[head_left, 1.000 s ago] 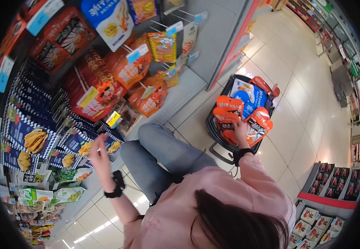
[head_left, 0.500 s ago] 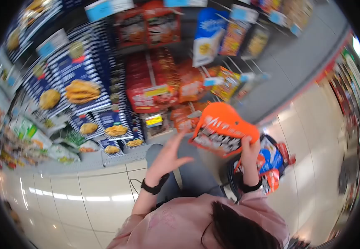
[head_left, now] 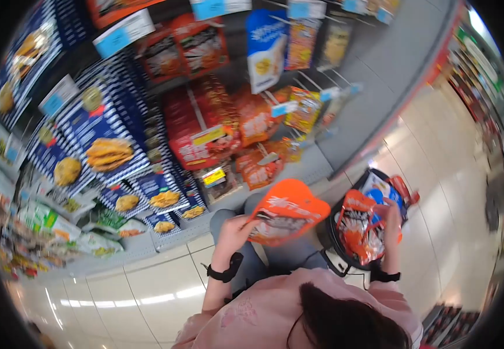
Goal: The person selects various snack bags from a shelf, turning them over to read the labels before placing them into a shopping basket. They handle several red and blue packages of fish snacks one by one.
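My left hand point(head_left: 234, 234) grips the left edge of a bright orange packet point(head_left: 292, 203) with dark and white print, held above my knees. To the right, my right hand point(head_left: 389, 221) reaches into a black basket point(head_left: 330, 251) on the floor. Its fingers are closed at the right edge of a shiny orange-red packet point(head_left: 356, 224), though the fingertips are partly hidden. A blue-and-white packet point(head_left: 380, 189) lies behind that hand in the basket.
Shelving ahead holds navy striped packets point(head_left: 109, 154), red packets point(head_left: 197, 139) and orange packets point(head_left: 258, 166). Blue-and-white packets point(head_left: 265, 52) hang from metal hooks. A grey shelf edge point(head_left: 182, 235) runs close to my knees. Tiled floor point(head_left: 438, 192) stretches right towards more shelves.
The orange packet has passed from my right hand to my left and sits lower. My right hand has moved down and right into the basket. The view has shifted.
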The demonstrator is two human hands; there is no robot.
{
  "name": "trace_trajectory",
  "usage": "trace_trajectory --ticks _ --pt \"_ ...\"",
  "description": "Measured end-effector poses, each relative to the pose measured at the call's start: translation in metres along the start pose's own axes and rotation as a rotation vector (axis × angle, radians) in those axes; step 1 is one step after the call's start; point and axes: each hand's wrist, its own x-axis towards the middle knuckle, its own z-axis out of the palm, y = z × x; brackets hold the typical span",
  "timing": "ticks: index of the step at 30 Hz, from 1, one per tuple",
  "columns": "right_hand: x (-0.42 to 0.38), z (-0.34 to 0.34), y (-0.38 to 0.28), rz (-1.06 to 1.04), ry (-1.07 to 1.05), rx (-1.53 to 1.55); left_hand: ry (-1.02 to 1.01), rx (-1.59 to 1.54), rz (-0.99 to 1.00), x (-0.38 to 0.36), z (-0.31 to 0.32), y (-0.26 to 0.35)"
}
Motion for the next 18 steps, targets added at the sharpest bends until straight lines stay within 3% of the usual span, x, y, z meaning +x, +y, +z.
trace_trajectory --ticks 1,3,4,6,8,10,13,18 --pt "-0.020 -0.045 0.025 0.152 0.203 0.013 0.107 0.026 -0.054 -0.002 0.002 -0.007" --pt "-0.076 -0.111 0.046 0.374 0.471 -0.353 0.227 0.056 -0.126 0.003 0.004 -0.019" --pt "-0.108 -0.133 0.057 0.342 0.501 -0.404 0.245 0.066 -0.151 0.006 0.003 -0.026" --pt "-0.153 -0.136 0.038 0.477 0.574 -0.390 0.250 0.055 -0.162 0.014 0.003 -0.037" --pt "-0.173 -0.121 0.023 0.617 0.622 -0.257 0.311 0.155 0.000 0.019 0.004 -0.034" --pt "-0.169 -0.102 0.023 0.617 0.668 -0.182 0.332 0.077 -0.065 0.020 0.006 -0.033" --pt "-0.105 -0.044 0.004 0.330 0.543 -0.059 0.360 0.063 -0.082 0.021 0.003 -0.031" --pt "0.009 0.084 -0.123 -0.270 0.241 0.380 0.581 0.010 -0.111 0.014 -0.021 -0.034"
